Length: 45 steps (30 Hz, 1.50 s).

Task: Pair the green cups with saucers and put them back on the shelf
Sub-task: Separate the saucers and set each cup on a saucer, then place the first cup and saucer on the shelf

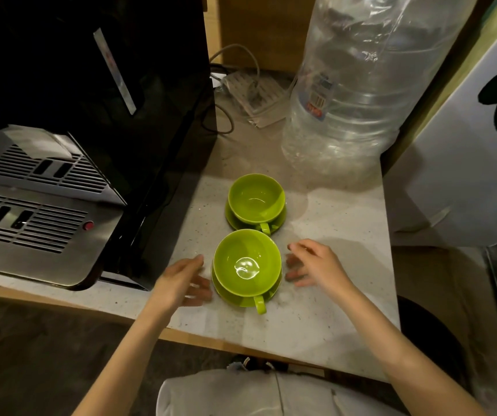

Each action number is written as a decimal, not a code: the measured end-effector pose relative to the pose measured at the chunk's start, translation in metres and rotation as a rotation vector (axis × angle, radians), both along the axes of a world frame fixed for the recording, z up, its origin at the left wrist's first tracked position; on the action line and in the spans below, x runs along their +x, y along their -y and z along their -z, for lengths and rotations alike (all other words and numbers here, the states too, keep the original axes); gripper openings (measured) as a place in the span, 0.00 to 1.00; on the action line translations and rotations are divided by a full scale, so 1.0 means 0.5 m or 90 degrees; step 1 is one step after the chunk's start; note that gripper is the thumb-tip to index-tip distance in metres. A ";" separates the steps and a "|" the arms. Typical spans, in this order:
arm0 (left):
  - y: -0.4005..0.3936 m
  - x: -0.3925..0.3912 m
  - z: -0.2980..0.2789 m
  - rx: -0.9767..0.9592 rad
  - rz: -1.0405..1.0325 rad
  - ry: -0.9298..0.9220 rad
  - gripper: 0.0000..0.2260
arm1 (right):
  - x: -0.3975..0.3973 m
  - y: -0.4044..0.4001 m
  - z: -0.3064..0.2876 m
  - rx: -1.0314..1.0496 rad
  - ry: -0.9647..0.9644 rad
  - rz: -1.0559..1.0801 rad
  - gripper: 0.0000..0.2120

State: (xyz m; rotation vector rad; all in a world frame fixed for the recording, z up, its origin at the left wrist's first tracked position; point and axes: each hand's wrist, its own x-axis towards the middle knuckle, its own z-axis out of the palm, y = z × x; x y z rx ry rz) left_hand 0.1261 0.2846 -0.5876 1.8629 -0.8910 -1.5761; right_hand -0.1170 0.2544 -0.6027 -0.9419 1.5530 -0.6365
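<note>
Two green cups stand on green saucers on the pale speckled counter (pixel 331 289). The near cup (pixel 247 262) sits on its saucer (pixel 241 300) with the handle pointing toward me. The far cup (pixel 256 197) rests on its own saucer (pixel 280 219) just behind. My left hand (pixel 185 280) hovers at the left of the near saucer, fingers spread, holding nothing. My right hand (pixel 313 264) hovers at the right side of the same cup, fingers apart and empty. Neither hand clearly touches the cup or saucer.
A black coffee machine (pixel 97 94) with a steel drip tray (pixel 31 211) fills the left. A large clear water bottle (pixel 358 94) stands at the back right. A power strip with cables (pixel 253 94) lies behind. The counter's front edge (pixel 211 343) runs below the cups.
</note>
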 end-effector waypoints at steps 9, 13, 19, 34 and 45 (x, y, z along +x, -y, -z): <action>0.010 -0.013 0.027 -0.001 0.088 0.028 0.13 | 0.028 -0.001 0.021 0.071 -0.030 -0.098 0.08; 0.000 -0.020 0.035 -0.060 0.126 0.095 0.14 | 0.033 -0.007 0.025 0.048 -0.055 -0.098 0.07; -0.008 -0.021 0.035 -0.078 0.166 0.093 0.13 | 0.029 -0.021 0.026 0.038 -0.065 -0.100 0.10; 0.025 -0.082 -0.173 -0.266 0.143 -0.135 0.14 | -0.052 -0.047 -0.215 -0.136 0.106 0.050 0.07; 0.145 -0.234 -0.447 -0.399 0.171 -0.385 0.09 | -0.140 0.007 -0.513 -0.379 0.233 0.183 0.06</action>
